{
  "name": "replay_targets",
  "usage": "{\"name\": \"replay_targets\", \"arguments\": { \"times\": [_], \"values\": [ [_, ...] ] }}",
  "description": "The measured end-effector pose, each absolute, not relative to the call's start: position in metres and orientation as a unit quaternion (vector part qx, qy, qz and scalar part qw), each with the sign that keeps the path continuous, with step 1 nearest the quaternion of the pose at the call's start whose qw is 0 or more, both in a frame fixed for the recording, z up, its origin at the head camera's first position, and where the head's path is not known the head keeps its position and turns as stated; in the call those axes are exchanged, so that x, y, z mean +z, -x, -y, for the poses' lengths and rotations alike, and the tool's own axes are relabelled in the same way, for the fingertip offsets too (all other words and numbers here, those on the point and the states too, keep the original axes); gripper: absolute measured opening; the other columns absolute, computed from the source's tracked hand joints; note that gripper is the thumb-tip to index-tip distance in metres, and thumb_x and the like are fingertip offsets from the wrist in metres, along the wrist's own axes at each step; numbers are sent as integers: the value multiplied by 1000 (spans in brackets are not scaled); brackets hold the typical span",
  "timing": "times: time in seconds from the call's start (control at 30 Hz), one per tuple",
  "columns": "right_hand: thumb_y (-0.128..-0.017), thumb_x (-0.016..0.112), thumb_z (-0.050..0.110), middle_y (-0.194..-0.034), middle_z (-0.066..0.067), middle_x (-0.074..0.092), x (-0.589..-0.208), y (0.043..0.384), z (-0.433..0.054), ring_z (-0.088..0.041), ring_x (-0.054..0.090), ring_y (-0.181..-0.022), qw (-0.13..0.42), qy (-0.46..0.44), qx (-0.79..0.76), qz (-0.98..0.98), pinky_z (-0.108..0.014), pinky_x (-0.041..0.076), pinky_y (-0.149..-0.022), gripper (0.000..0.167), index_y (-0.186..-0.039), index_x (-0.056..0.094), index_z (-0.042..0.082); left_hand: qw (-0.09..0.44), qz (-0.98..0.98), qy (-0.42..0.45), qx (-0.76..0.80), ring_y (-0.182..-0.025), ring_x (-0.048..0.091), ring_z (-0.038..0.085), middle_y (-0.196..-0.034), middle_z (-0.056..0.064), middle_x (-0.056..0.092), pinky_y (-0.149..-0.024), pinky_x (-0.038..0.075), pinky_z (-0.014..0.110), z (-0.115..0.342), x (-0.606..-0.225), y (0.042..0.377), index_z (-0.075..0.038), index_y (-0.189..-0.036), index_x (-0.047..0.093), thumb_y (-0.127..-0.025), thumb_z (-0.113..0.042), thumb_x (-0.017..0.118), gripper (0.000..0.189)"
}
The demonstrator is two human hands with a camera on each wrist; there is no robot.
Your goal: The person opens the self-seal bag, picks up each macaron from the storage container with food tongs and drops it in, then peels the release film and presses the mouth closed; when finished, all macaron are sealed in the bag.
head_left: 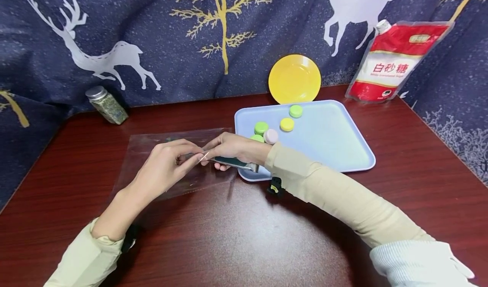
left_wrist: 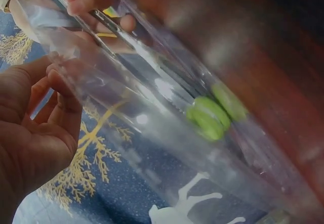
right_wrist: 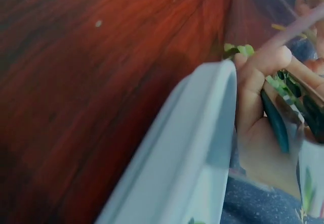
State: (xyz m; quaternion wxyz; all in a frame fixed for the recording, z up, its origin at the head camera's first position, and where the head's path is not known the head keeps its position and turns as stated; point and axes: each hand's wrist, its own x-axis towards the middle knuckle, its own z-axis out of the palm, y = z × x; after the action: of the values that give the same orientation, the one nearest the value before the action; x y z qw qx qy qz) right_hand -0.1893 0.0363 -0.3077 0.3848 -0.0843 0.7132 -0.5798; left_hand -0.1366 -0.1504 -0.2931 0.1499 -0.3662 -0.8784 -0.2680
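Note:
In the head view my right hand (head_left: 240, 147) holds metal tongs with dark handle grips (head_left: 236, 163) over the tray's left edge. The tongs (left_wrist: 162, 82) reach into a clear plastic bag (head_left: 139, 149), their tips at a green macaron (left_wrist: 207, 119) inside it. My left hand (head_left: 160, 162) pinches the edge of the bag's mouth between thumb and finger, as the left wrist view shows. On the pale blue tray (head_left: 328, 143) sit green macarons (head_left: 261, 128), a yellow macaron (head_left: 286, 124) and a pale lilac macaron (head_left: 271, 136). My right wrist partly covers the tray's near left side.
A yellow plate (head_left: 294, 79) leans upright behind the tray. To its right a red and white sugar pouch (head_left: 396, 62) stands against the cloth backdrop. A glass jar of dried herbs (head_left: 107, 106) is at the back left of the dark red table (head_left: 236, 236).

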Motion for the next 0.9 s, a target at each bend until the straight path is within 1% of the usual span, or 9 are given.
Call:
{"name": "replay_targets", "arguments": {
  "times": [0.17, 0.3, 0.37, 0.43, 0.53, 0.6, 0.63, 0.77, 0.9],
  "values": [
    [-88, 65, 16, -88, -10, 67, -303, 184, -57, -12, 51, -52, 362, 140, -542, -745, -22, 44, -51, 32, -117, 63, 4, 152, 880, 363, -265, -63, 49, 6, -88, -5, 66, -55, 40, 23, 150, -292, 138, -11, -92, 73, -85, -9, 68, 9],
    [-86, 68, 20, -73, -8, 63, -296, 179, -84, -13, 52, -52, 343, 169, -509, -771, -24, 45, -52, 29, -110, 66, 4, 158, 884, 355, -261, -61, 48, 5, -86, -4, 66, -53, 39, 23, 151, -292, 139, -10, -92, 73, -84, -9, 69, 9],
    [-85, 69, 21, -66, -6, 59, -291, 172, -98, -12, 52, -51, 328, 185, -485, -789, -25, 45, -55, 25, -103, 68, 4, 160, 885, 351, -261, -60, 48, 5, -86, -5, 66, -53, 39, 23, 151, -293, 138, -11, -91, 73, -84, -10, 70, 8],
    [-84, 70, 22, -64, -5, 57, -287, 163, -114, -13, 52, -49, 296, 218, -452, -813, -26, 45, -60, 24, -98, 67, 2, 162, 884, 350, -263, -61, 48, 5, -86, -5, 66, -54, 40, 23, 152, -294, 138, -11, -91, 73, -84, -10, 69, 8],
    [-82, 72, 25, -60, -3, 57, -281, 144, -140, -14, 53, -46, 223, 248, -389, -859, -28, 45, -68, 32, -102, 65, 1, 163, 882, 354, -267, -64, 49, 5, -86, -7, 66, -56, 40, 23, 152, -294, 137, -13, -92, 73, -84, -11, 69, 9],
    [-80, 73, 26, -61, 0, 59, -279, 132, -159, -15, 55, -46, 186, 248, -363, -878, -28, 46, -66, 38, -107, 64, 1, 164, 882, 355, -265, -63, 48, 5, -87, -7, 66, -55, 39, 22, 152, -292, 137, -14, -92, 73, -84, -11, 69, 9],
    [-80, 74, 27, -61, 0, 59, -278, 127, -168, -15, 56, -47, 178, 241, -358, -884, -28, 46, -65, 41, -109, 63, 0, 163, 882, 354, -264, -62, 47, 5, -87, -7, 66, -55, 38, 22, 153, -292, 137, -14, -92, 73, -84, -12, 69, 9],
    [-81, 73, 29, -67, -1, 60, -275, 117, -201, -16, 56, -52, 174, 217, -379, -883, -26, 43, -52, 34, -104, 65, 6, 158, 889, 344, -256, -57, 43, 6, -89, -7, 66, -52, 35, 24, 153, -290, 137, -16, -94, 73, -85, -15, 70, 10],
    [-83, 71, 33, -71, -4, 61, -269, 117, -226, -18, 56, -53, 155, 197, -373, -893, -26, 44, -51, 33, -106, 65, 10, 156, 898, 329, -245, -57, 43, 7, -89, -7, 65, -52, 36, 26, 153, -291, 135, -17, -95, 73, -84, -19, 70, 11]
  ]
}}
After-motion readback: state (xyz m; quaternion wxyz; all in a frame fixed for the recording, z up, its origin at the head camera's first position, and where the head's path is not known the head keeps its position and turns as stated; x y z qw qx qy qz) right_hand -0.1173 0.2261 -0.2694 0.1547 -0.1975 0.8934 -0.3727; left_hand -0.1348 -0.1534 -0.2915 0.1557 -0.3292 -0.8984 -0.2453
